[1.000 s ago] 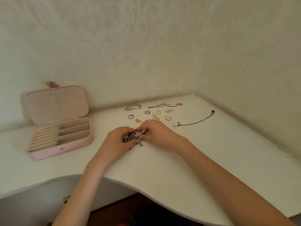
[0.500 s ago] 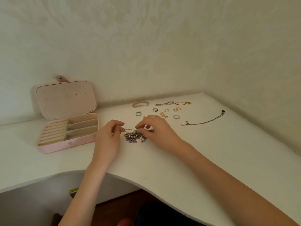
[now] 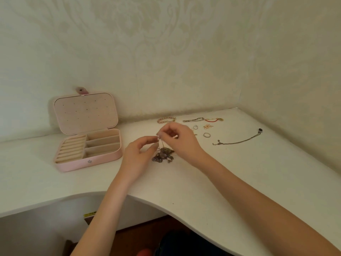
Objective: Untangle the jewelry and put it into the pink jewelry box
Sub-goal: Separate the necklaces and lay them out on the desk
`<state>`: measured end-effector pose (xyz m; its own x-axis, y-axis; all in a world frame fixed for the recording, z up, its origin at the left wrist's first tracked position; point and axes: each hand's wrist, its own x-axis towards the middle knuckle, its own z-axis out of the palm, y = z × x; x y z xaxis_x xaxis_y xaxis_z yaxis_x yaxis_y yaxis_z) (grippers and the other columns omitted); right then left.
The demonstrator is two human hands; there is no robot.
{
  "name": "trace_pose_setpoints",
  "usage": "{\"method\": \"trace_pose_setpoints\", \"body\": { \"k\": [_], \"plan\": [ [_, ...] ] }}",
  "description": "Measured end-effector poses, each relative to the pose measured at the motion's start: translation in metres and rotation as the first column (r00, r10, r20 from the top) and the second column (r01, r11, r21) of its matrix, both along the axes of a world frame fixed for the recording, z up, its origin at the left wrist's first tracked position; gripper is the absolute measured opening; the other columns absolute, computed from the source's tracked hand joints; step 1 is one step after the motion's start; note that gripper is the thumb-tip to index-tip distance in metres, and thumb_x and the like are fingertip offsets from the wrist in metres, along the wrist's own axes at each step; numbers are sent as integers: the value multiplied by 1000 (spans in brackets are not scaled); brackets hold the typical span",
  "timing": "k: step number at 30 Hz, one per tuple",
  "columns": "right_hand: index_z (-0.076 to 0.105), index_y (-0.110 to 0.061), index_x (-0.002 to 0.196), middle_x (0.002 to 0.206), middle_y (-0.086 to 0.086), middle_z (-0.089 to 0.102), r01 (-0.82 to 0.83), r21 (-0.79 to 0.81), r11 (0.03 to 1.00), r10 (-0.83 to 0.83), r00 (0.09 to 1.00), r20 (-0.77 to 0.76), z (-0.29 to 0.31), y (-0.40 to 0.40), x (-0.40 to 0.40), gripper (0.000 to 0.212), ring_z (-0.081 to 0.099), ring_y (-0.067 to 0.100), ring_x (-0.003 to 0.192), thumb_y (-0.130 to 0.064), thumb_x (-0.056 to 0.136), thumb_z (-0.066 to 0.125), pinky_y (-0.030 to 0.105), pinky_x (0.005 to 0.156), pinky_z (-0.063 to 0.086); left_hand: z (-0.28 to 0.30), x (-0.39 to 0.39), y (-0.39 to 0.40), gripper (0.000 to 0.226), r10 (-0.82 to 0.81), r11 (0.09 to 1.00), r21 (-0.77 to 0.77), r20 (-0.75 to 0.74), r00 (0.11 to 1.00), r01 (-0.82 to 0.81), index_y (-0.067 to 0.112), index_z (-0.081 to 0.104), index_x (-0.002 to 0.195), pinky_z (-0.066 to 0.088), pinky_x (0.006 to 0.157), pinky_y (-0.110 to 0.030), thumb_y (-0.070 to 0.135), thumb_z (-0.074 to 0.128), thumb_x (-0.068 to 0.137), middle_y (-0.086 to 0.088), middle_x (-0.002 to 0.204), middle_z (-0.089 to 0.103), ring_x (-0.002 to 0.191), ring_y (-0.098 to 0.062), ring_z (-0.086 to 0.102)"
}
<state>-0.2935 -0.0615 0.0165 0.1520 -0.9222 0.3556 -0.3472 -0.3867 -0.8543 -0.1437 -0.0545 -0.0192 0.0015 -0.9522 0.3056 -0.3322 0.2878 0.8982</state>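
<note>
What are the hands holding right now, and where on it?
Both hands pinch a thin chain strand pulled up from the tangled jewelry.

A home corner — damask wallpaper behind a white curved desk

two pale cream walls with a faint embossed floral pattern meet in a corner at the right. a white tabletop fits into that corner, its front edge cut in a curve. below it shows dark reddish-brown floor, possibly wood. soft, even light.
</note>
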Motion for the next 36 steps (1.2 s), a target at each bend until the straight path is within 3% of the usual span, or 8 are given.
{"method": "trace_pose_setpoints", "body": {
  "k": [4,10,16,19,22,29,34,36],
  "plan": [
    [63,-5,96,76,3,68,-72,146,987,33,966,258,25,-7,-3,12,61,7,63,-14,93,55,15,59,45,12,-8,-1,13,-63,995,58,-211,975,77,19,69,82,50,80,-26,8,63,87,4,73,73,75,-8,69],
    [65,-12,86,78,3,64,-155,153,976,94,934,344,46,-10,-10,10,58,11,67,-15,92,58,20,65,48,32,-24,-2,12,-245,950,79,-409,879,302,10,63,101,52,89,-27,10,55,92,-11,91,73,92,-21,69],
    [62,-5,91,72,1,60,-129,130,983,67,915,397,66,-6,-23,10,58,6,61,-11,94,54,17,60,49,42,-34,-6,11,-174,978,49,-359,917,205,11,62,82,58,75,-36,4,58,89,-7,60,54,49,-13,53],
    [58,-8,90,71,2,56,-107,155,982,27,894,447,66,-3,-26,11,57,9,59,-13,97,50,21,60,49,43,-34,-6,10,-163,983,37,-288,944,181,9,62,84,53,54,-26,3,57,89,-12,63,47,45,-11,44],
    [54,-8,89,69,3,55,-82,181,980,-27,845,534,69,-1,-32,10,56,10,56,-11,97,49,21,55,48,41,-31,-2,12,-184,976,58,-286,940,209,9,67,88,46,49,-20,8,56,91,-7,59,46,46,-12,43],
    [45,-12,85,65,2,47,-231,252,940,-97,528,844,67,-2,-66,14,42,10,49,-3,94,40,18,44,33,38,-17,0,13,-242,963,70,-194,951,259,19,75,84,33,45,-16,18,62,88,8,55,53,46,-8,39],
    [50,-12,92,64,2,47,-104,356,929,-205,656,726,48,3,-83,17,46,12,53,1,93,39,20,46,34,42,-14,-6,14,-174,979,79,-141,975,186,24,74,75,30,43,-13,19,66,86,10,53,56,44,-6,38],
    [51,-12,90,63,1,44,-118,369,922,-214,639,739,40,6,-88,13,47,13,54,-1,93,45,22,49,36,44,-12,-7,15,-170,979,88,-138,976,183,24,72,71,31,42,-13,19,68,84,7,55,59,42,-6,39]
  ]
}}
